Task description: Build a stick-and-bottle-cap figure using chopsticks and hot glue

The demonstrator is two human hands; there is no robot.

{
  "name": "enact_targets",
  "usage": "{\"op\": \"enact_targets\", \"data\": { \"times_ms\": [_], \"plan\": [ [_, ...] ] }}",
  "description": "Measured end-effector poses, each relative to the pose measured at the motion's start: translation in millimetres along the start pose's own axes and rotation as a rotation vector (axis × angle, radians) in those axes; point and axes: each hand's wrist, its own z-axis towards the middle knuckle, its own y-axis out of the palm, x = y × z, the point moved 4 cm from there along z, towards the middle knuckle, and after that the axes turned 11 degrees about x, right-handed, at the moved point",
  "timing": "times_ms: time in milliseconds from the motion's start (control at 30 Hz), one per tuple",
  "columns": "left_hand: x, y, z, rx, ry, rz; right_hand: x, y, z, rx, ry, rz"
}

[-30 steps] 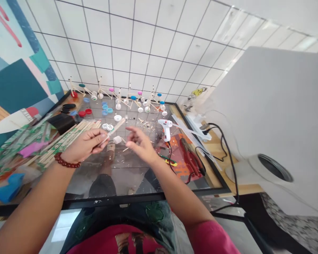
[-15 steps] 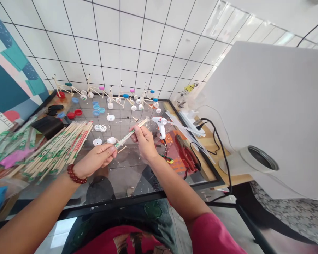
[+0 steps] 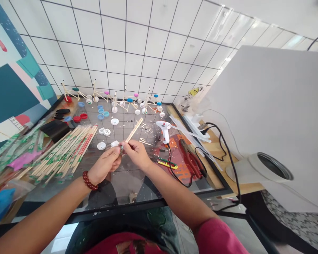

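Observation:
Both of my hands meet over the middle of the glass table point(image 3: 127, 183). My left hand point(image 3: 106, 165), with a red bead bracelet at the wrist, pinches the near end of a pair of wooden chopsticks point(image 3: 134, 129). My right hand point(image 3: 136, 152) grips the same pair just beyond it, fingers closed. The sticks point away from me toward the wall. Their clear wrapper is bunched between my fingers.
A pile of wrapped chopsticks point(image 3: 66, 150) lies to the left. White bottle caps point(image 3: 101, 145) sit near my hands. A white glue gun point(image 3: 165, 129) and red pliers point(image 3: 190, 158) lie to the right. Stick-and-cap models point(image 3: 127, 102) line the tiled wall.
My hands have come close together at the near end of the chopsticks, which now tilt more steeply away from me. The view has shifted slightly.

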Motion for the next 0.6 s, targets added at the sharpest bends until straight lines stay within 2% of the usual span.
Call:
{"op": "enact_targets", "data": {
  "times_ms": [67, 233, 333, 600],
  "plan": [
    [0, 0.9, -2, -0.028, -0.033, -0.017, -3, -4, 2, 0.022, 0.000, 0.082],
    [7, 6.7, -11, -0.140, -0.015, -0.003, -22, -30, 7, 0.284, -0.093, 0.179],
    [8, 8.9, -15, -0.210, -0.035, 0.014, -26, -39, 11, 0.349, -0.074, 0.240],
    [-17, 15.7, -27, -0.651, -0.340, 0.122, -21, -42, 16, 0.424, 0.008, 0.390]
  ]
}}
